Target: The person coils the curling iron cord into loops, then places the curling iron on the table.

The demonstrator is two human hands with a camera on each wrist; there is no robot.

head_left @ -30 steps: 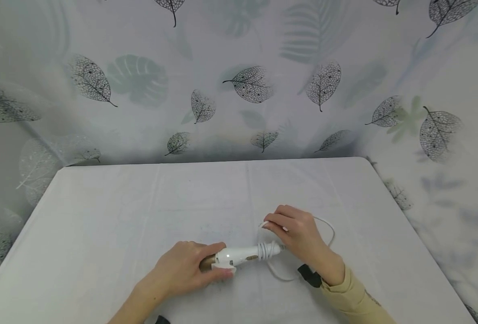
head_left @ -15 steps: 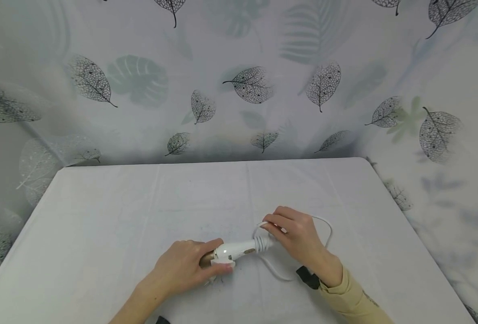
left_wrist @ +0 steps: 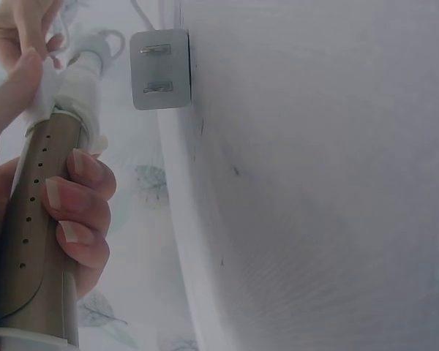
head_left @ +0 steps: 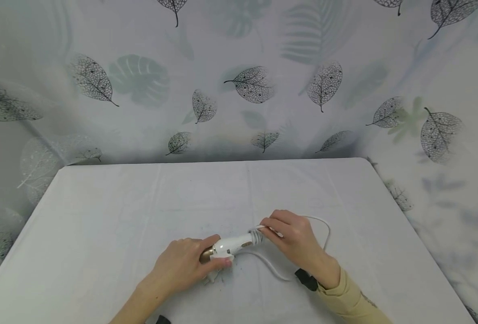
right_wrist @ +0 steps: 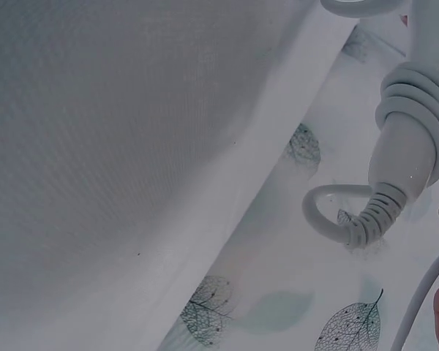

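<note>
My left hand [head_left: 182,262] grips the bronze barrel of a white-handled curling iron [head_left: 232,244], fingers curled round it and thumb along the white part. In the left wrist view, small holes run along the barrel [left_wrist: 36,212]. Several turns of white cord [right_wrist: 406,95] lie round the handle's end in the right wrist view. My right hand [head_left: 293,234] pinches the cord beside that end. More cord [head_left: 269,265] loops over the table below, and another loop shows behind the right hand. A two-pin plug [left_wrist: 159,69] appears beside the iron in the left wrist view.
A white cloth covers the table [head_left: 113,211]. Behind it and at both sides hangs a leaf-patterned curtain [head_left: 222,45]. A black strap [head_left: 306,279] sits at the right wrist, by the yellow sleeve [head_left: 352,297].
The iron's handle end has swung up and the iron tilts more. The wrapped cord has shifted left, and the lower cord now reaches left toward the left hand. The right hand has moved slightly.
</note>
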